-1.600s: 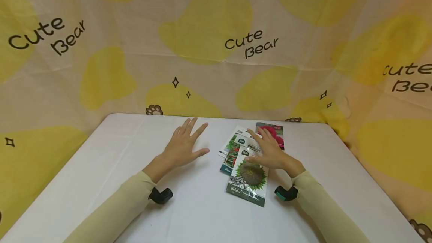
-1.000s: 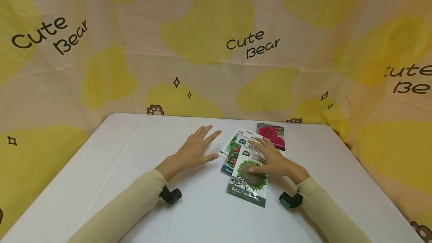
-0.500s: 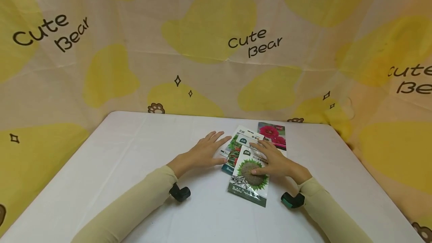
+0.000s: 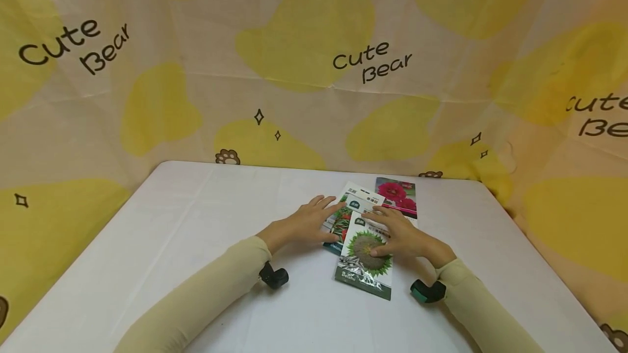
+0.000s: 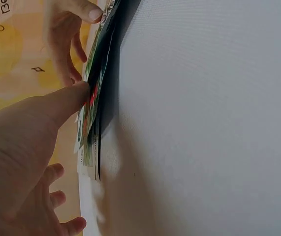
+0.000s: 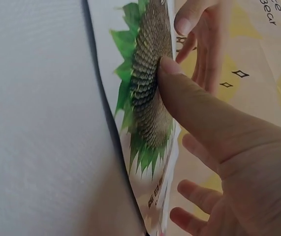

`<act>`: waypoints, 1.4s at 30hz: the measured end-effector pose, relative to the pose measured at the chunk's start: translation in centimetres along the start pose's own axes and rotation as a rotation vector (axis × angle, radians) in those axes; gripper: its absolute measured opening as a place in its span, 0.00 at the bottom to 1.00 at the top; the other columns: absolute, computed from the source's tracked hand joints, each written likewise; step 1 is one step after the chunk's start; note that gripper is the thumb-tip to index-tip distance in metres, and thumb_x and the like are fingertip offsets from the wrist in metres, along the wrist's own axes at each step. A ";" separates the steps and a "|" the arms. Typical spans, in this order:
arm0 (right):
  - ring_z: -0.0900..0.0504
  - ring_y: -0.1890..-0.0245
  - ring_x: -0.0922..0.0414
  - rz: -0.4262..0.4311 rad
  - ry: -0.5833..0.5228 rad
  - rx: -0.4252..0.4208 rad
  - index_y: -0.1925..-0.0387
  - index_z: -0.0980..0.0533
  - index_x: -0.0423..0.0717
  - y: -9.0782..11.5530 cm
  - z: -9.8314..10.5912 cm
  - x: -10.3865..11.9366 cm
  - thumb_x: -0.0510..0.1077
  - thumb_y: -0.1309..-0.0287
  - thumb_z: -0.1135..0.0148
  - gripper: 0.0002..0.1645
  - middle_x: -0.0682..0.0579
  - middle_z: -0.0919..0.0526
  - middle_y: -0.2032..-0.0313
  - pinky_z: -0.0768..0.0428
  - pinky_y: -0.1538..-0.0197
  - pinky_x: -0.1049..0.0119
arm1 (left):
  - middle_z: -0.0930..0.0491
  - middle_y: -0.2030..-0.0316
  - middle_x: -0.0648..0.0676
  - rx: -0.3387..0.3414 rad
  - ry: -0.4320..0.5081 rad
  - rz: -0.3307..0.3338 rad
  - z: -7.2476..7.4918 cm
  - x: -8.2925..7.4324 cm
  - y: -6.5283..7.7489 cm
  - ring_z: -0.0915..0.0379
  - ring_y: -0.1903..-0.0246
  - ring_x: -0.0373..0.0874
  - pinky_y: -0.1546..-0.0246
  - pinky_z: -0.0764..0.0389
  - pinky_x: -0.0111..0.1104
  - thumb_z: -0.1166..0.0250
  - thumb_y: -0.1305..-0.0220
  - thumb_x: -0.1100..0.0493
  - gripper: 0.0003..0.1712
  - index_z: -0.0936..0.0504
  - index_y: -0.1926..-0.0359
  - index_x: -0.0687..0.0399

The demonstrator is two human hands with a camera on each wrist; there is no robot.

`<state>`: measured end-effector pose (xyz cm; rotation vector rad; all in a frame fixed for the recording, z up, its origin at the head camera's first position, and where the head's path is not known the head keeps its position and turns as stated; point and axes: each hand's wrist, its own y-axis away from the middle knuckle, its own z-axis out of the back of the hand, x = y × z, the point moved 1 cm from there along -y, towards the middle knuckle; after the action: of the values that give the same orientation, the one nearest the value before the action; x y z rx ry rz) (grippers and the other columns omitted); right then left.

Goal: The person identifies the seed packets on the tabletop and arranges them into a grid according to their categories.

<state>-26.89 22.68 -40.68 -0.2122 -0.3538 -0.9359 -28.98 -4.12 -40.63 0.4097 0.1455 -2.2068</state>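
A sunflower seed packet (image 4: 363, 257) lies front-most in an overlapping pile on the table. Partly under it is a packet with red peppers (image 4: 342, 227), and behind that a white-topped packet with green leaves (image 4: 365, 194). My right hand (image 4: 404, 236) rests on the pile with fingers spread, its thumb on the sunflower picture. From the left, my left hand (image 4: 305, 222) reaches the pile with fingers extended. In the left wrist view its thumb (image 5: 74, 101) touches the face of the pepper packet. Under the hands, parts of the packets are hidden.
A packet with pink flowers (image 4: 396, 192) lies at the back right, beside the pile. The white table (image 4: 230, 200) ends at a printed yellow and cream cloth backdrop (image 4: 294, 37). Each wrist carries a black camera mount.
My left hand has moved right, from bare table onto the pile's left side. The right hand has lowered onto the sunflower packet, which has shifted slightly right.
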 end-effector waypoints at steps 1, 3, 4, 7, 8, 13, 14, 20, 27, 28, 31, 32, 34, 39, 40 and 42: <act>0.42 0.28 0.28 0.003 -0.005 0.000 0.28 0.33 0.47 0.0 0.0 0.0 0.58 0.51 0.23 0.52 0.31 0.37 0.27 0.45 0.34 0.23 | 0.52 0.19 0.55 0.008 -0.003 -0.002 0.0 -0.1 -0.2 0.58 0.20 0.62 0.28 0.43 0.61 0.36 0.34 0.36 0.48 0.48 0.20 0.36; 0.41 0.28 0.27 0.012 -0.014 -0.004 0.29 0.30 0.47 0.0 0.1 0.0 0.57 0.51 0.23 0.49 0.31 0.36 0.28 0.44 0.34 0.22 | 0.51 0.19 0.55 0.019 -0.003 -0.008 -0.1 -0.4 -0.5 0.58 0.20 0.62 0.28 0.43 0.61 0.37 0.34 0.35 0.48 0.47 0.20 0.37; 0.41 0.28 0.27 0.015 -0.021 -0.005 0.30 0.29 0.47 0.0 0.1 0.0 0.57 0.51 0.23 0.48 0.32 0.36 0.28 0.44 0.35 0.22 | 0.50 0.19 0.54 0.024 -0.001 -0.012 -0.1 -0.5 -0.6 0.58 0.21 0.63 0.28 0.43 0.61 0.37 0.34 0.35 0.48 0.47 0.20 0.38; 0.39 0.29 0.28 0.028 -0.032 -0.008 0.32 0.27 0.46 0.0 0.2 0.0 0.55 0.50 0.23 0.45 0.33 0.34 0.29 0.43 0.35 0.23 | 0.50 0.19 0.54 0.048 0.005 -0.019 -0.2 -0.9 -1.0 0.58 0.21 0.63 0.28 0.43 0.61 0.38 0.33 0.36 0.47 0.46 0.20 0.40; 0.39 0.29 0.28 0.033 -0.030 -0.009 0.33 0.26 0.46 0.0 0.2 0.0 0.55 0.49 0.23 0.44 0.33 0.34 0.29 0.43 0.35 0.23 | 0.50 0.19 0.54 0.055 0.011 -0.020 -0.2 -1.0 -1.1 0.58 0.20 0.63 0.28 0.43 0.61 0.38 0.32 0.37 0.46 0.46 0.20 0.40; 0.38 0.29 0.30 0.040 -0.029 -0.005 0.33 0.26 0.46 0.1 0.3 -0.2 0.55 0.48 0.24 0.42 0.34 0.33 0.29 0.44 0.35 0.23 | 0.51 0.19 0.51 0.086 0.009 -0.011 -0.5 -1.0 -1.3 0.59 0.20 0.61 0.27 0.43 0.60 0.38 0.31 0.39 0.46 0.47 0.20 0.41; 0.38 0.29 0.30 0.043 -0.031 -0.002 0.33 0.26 0.46 0.1 0.3 -0.2 0.55 0.48 0.24 0.43 0.34 0.33 0.29 0.44 0.35 0.23 | 0.51 0.19 0.51 0.091 0.009 -0.011 -0.5 -1.0 -1.3 0.59 0.20 0.61 0.27 0.43 0.60 0.38 0.31 0.39 0.46 0.47 0.20 0.41; 0.37 0.29 0.31 0.050 -0.046 0.009 0.32 0.27 0.45 0.1 0.3 -0.3 0.55 0.47 0.25 0.42 0.35 0.30 0.30 0.45 0.34 0.23 | 0.50 0.19 0.50 0.109 0.025 -0.016 -0.6 -1.0 -1.3 0.59 0.20 0.62 0.26 0.46 0.60 0.37 0.31 0.40 0.44 0.45 0.20 0.40; 0.37 0.29 0.31 0.047 -0.084 0.021 0.32 0.27 0.44 0.2 0.3 -0.4 0.54 0.47 0.25 0.42 0.35 0.30 0.31 0.52 0.31 0.24 | 0.50 0.19 0.48 0.124 0.015 -0.009 -0.5 -1.0 -1.2 0.59 0.20 0.61 0.25 0.47 0.58 0.38 0.31 0.40 0.42 0.42 0.21 0.39; 0.38 0.29 0.31 0.048 -0.088 0.022 0.32 0.27 0.44 0.2 0.3 -0.4 0.54 0.47 0.25 0.42 0.35 0.30 0.31 0.51 0.31 0.24 | 0.50 0.19 0.48 0.125 0.012 -0.006 -0.6 -1.0 -1.2 0.59 0.20 0.61 0.25 0.47 0.58 0.38 0.31 0.40 0.41 0.42 0.21 0.39; 0.38 0.29 0.30 0.045 -0.098 0.026 0.32 0.27 0.44 0.3 0.3 -0.5 0.54 0.47 0.24 0.43 0.35 0.31 0.30 0.46 0.33 0.24 | 0.49 0.19 0.48 0.128 -0.005 0.001 -0.6 -1.1 -1.1 0.59 0.20 0.60 0.25 0.47 0.57 0.38 0.31 0.40 0.41 0.42 0.21 0.38; 0.38 0.29 0.30 0.042 -0.100 0.028 0.32 0.27 0.45 0.3 0.4 -0.5 0.54 0.47 0.25 0.42 0.35 0.31 0.30 0.44 0.34 0.24 | 0.49 0.19 0.48 0.131 -0.013 0.001 -0.6 -1.1 -1.1 0.59 0.20 0.60 0.25 0.47 0.57 0.39 0.31 0.40 0.41 0.42 0.21 0.38; 0.38 0.30 0.30 0.040 -0.108 0.033 0.32 0.27 0.44 0.3 0.4 -0.5 0.53 0.46 0.25 0.42 0.34 0.31 0.30 0.42 0.34 0.24 | 0.49 0.20 0.49 0.133 -0.028 0.002 -0.6 -1.2 -1.0 0.58 0.20 0.60 0.25 0.47 0.57 0.39 0.30 0.39 0.41 0.42 0.21 0.36; 0.38 0.30 0.30 0.045 -0.109 0.043 0.32 0.28 0.43 0.4 0.6 -0.7 0.53 0.45 0.26 0.42 0.34 0.32 0.30 0.44 0.33 0.25 | 0.48 0.20 0.50 0.143 -0.073 0.003 -0.5 -1.4 -0.7 0.58 0.20 0.60 0.25 0.47 0.57 0.39 0.30 0.39 0.40 0.43 0.21 0.32; 0.38 0.30 0.30 0.045 -0.110 0.044 0.31 0.28 0.42 0.4 0.6 -0.8 0.53 0.45 0.26 0.42 0.33 0.32 0.30 0.44 0.33 0.25 | 0.48 0.20 0.51 0.145 -0.082 0.002 -0.5 -1.5 -0.7 0.58 0.20 0.59 0.25 0.47 0.57 0.40 0.30 0.39 0.40 0.43 0.22 0.31; 0.38 0.30 0.30 0.045 -0.112 0.046 0.31 0.28 0.42 0.4 0.7 -0.8 0.52 0.45 0.25 0.42 0.33 0.32 0.29 0.42 0.34 0.25 | 0.48 0.20 0.52 0.147 -0.105 -0.001 -0.5 -1.5 -0.6 0.57 0.20 0.60 0.25 0.47 0.57 0.40 0.30 0.39 0.40 0.43 0.22 0.30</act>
<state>-27.13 23.78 -40.39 -0.2300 -0.4713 -0.8725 -28.42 -2.48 -40.63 0.3733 -0.0730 -2.2415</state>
